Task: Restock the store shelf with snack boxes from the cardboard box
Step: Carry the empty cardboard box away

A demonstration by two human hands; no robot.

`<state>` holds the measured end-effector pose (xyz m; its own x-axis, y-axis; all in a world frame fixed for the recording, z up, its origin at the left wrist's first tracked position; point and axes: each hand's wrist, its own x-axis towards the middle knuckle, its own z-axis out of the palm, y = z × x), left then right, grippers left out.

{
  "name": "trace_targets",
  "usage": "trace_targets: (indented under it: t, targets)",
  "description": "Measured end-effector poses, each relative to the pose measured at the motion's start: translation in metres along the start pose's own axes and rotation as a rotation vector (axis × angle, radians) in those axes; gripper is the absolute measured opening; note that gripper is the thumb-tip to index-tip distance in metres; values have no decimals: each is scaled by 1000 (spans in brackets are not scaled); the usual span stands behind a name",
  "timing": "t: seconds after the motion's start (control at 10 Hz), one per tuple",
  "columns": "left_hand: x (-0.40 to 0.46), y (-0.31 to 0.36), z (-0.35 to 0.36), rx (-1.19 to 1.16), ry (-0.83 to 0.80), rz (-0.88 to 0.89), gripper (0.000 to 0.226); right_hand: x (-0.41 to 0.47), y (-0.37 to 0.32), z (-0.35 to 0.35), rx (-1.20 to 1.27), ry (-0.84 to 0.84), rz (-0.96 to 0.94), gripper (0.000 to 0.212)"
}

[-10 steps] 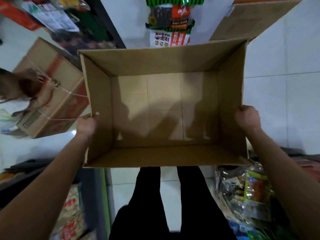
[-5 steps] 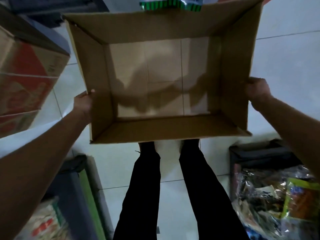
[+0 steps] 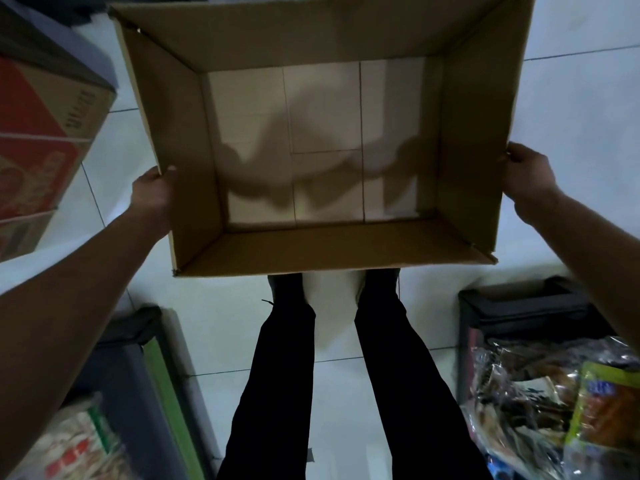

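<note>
Hands gripping the open brown cardboard box (image 3: 322, 140) — left hand (image 3: 152, 195) and right hand (image 3: 528, 173) clasping opposite walls above pale floor tiles (image 3: 581, 116); seemingly empty — lowering level is advisable.

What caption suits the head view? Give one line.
Both hands, left and right, hold an empty cardboard box above the tiled floor.

The brown cardboard box (image 3: 322, 140) is open-topped, empty inside, held level above the floor.
</note>
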<state>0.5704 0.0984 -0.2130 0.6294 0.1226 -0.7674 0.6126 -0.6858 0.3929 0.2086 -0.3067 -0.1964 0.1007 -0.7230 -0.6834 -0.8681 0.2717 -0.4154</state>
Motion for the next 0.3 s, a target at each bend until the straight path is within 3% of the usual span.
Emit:
trace_targets:
  t: [0.3]
  targets:
    - [-50, 16, -4, -145, 102, 111, 36, -72, -20, -19, 195, -5, -28, 41]
